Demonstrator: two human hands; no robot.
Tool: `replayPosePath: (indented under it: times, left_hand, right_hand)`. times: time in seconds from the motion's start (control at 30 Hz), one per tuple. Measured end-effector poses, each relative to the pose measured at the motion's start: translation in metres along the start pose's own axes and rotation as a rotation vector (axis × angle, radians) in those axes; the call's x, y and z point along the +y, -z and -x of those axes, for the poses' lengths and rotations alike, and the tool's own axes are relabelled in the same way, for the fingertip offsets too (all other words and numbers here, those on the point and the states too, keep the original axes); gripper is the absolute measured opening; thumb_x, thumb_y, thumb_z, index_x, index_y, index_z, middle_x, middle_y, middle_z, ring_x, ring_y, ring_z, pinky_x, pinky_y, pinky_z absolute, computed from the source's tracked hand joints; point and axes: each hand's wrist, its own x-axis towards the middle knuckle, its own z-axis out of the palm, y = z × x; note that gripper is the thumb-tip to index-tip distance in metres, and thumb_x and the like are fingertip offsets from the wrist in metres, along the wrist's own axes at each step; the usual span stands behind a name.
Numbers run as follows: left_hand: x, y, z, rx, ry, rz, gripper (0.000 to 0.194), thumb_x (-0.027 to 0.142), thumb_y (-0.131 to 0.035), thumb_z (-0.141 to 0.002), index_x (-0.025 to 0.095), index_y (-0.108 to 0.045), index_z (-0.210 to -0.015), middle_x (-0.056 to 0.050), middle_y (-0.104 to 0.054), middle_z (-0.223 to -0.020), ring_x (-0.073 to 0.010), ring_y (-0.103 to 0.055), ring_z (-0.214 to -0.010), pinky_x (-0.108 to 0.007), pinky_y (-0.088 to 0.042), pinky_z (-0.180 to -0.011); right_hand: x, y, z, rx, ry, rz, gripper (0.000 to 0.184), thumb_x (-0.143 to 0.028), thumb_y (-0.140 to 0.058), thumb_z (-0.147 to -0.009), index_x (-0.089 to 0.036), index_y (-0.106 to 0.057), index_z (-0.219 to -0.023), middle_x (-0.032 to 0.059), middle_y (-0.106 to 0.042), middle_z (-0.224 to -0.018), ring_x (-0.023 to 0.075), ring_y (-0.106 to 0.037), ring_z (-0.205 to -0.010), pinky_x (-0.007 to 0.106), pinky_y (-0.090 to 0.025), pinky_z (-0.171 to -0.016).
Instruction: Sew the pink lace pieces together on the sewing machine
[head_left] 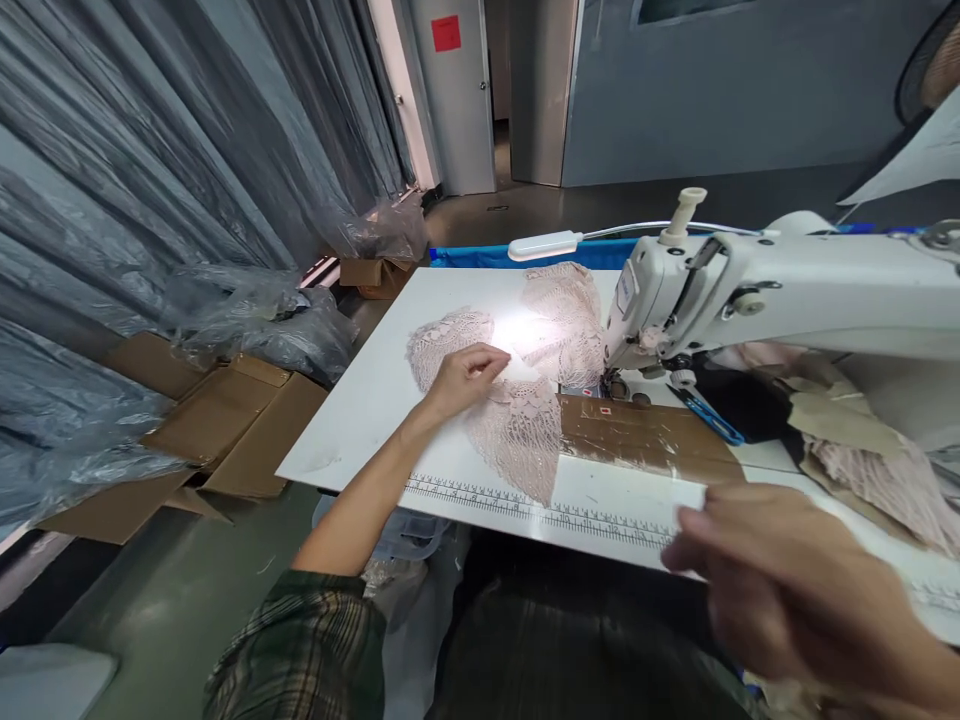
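Observation:
Pale pink lace fabric (525, 425) lies spread on the white sewing table (360, 420), running under the head of a white sewing machine (750, 290). My left hand (465, 378) rests on the lace with fingers curled down, pressing or pinching it just left of the bright lamp spot. My right hand (795, 590) hovers close to the camera over the table's front edge, blurred, its fingers loosely together and pointing left, nothing visible in it.
A brown taped patch (645, 435) and a printed ruler (540, 505) mark the table front. A lamp (544, 245) shines on the fabric. More pink and dark cloth (862, 450) piles at right. Cardboard boxes (225, 420) and plastic sheeting (150, 200) stand left.

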Motion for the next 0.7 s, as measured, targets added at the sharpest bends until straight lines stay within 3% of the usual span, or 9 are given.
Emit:
replayPosePath:
  times: [0.07, 0.17, 0.3, 0.4, 0.5, 0.57, 0.63, 0.7]
  left_hand:
    - [-0.009, 0.001, -0.001, 0.024, -0.012, -0.124, 0.02, 0.032, -0.058, -0.093, 0.02, -0.073, -0.094, -0.008, -0.071, -0.1, -0.0166, -0.066, -0.088, -0.033, -0.057, -0.075]
    - [-0.016, -0.002, 0.001, -0.11, -0.027, -0.269, 0.019, 0.029, -0.056, -0.094, 0.019, -0.071, -0.101, -0.008, -0.068, -0.103, -0.0179, -0.064, -0.09, -0.034, -0.055, -0.075]
    - [-0.014, -0.006, 0.005, -0.243, -0.07, -0.372, 0.014, 0.026, -0.057, -0.092, 0.018, -0.068, -0.094, -0.006, -0.064, -0.096, -0.0172, -0.061, -0.083, -0.033, -0.051, -0.073]
    - [-0.003, -0.005, 0.004, -0.255, -0.082, -0.377, 0.015, 0.023, -0.053, -0.092, 0.017, -0.061, -0.081, -0.005, -0.062, -0.09, -0.0164, -0.059, -0.079, -0.032, -0.049, -0.071]
    - [0.017, -0.005, 0.002, -0.248, -0.081, -0.364, 0.015, 0.024, -0.047, -0.095, 0.018, -0.055, -0.083, -0.001, -0.06, -0.076, -0.0127, -0.054, -0.064, -0.027, -0.044, -0.061]
    - [0.035, -0.01, 0.002, -0.249, -0.046, -0.281, 0.014, 0.026, -0.046, -0.096, 0.018, -0.053, -0.086, 0.003, -0.056, -0.066, -0.0094, -0.047, -0.053, -0.023, -0.036, -0.051]
    - [0.055, -0.021, 0.007, -0.24, -0.009, -0.111, 0.012, 0.027, -0.053, -0.093, 0.018, -0.053, -0.085, 0.003, -0.057, -0.067, -0.0089, -0.051, -0.055, -0.021, -0.036, -0.05]
    - [0.074, -0.034, 0.014, -0.307, 0.019, 0.082, 0.011, 0.028, -0.06, -0.089, 0.017, -0.056, -0.09, 0.0, -0.062, -0.075, -0.0094, -0.057, -0.063, -0.021, -0.043, -0.056]
  right_hand:
    - [0.009, -0.018, -0.01, 0.027, 0.046, -0.027, 0.047, -0.004, -0.049, -0.082, -0.023, -0.052, -0.124, -0.0065, -0.058, -0.056, 0.0114, -0.052, -0.044, 0.025, -0.041, -0.046]
    - [0.022, -0.046, -0.014, 0.028, 0.105, -0.069, 0.038, -0.005, -0.048, -0.084, -0.018, -0.056, -0.118, -0.0059, -0.058, -0.055, 0.0101, -0.046, -0.041, 0.025, -0.033, -0.043]
    - [0.038, -0.066, -0.007, 0.019, 0.061, -0.094, 0.029, -0.01, -0.049, -0.086, -0.017, -0.062, -0.111, -0.0048, -0.06, -0.058, 0.0083, -0.049, -0.044, 0.023, -0.035, -0.046]
    - [0.052, -0.068, -0.003, -0.035, -0.188, -0.154, 0.026, -0.018, -0.048, -0.089, -0.016, -0.069, -0.104, -0.0011, -0.066, -0.064, 0.0071, -0.048, -0.044, 0.022, -0.037, -0.047]
    - [0.063, -0.062, -0.004, -0.137, -0.566, -0.274, 0.028, -0.03, -0.049, -0.092, -0.015, -0.073, -0.099, 0.002, -0.068, -0.067, 0.0102, -0.053, -0.051, 0.023, -0.042, -0.051]
    - [0.067, -0.056, -0.007, -0.201, -0.738, -0.401, 0.031, -0.037, -0.052, -0.093, -0.015, -0.073, -0.101, 0.0038, -0.07, -0.074, 0.0139, -0.06, -0.06, 0.025, -0.047, -0.056]
    - [0.068, -0.052, -0.012, -0.267, -0.797, -0.545, 0.034, -0.043, -0.055, -0.092, -0.016, -0.071, -0.105, 0.005, -0.07, -0.081, 0.0164, -0.063, -0.07, 0.027, -0.051, -0.061]
    - [0.066, -0.049, -0.016, -0.324, -0.776, -0.635, 0.038, -0.049, -0.057, -0.09, -0.016, -0.07, -0.103, 0.0046, -0.068, -0.082, 0.0167, -0.062, -0.072, 0.027, -0.051, -0.062]
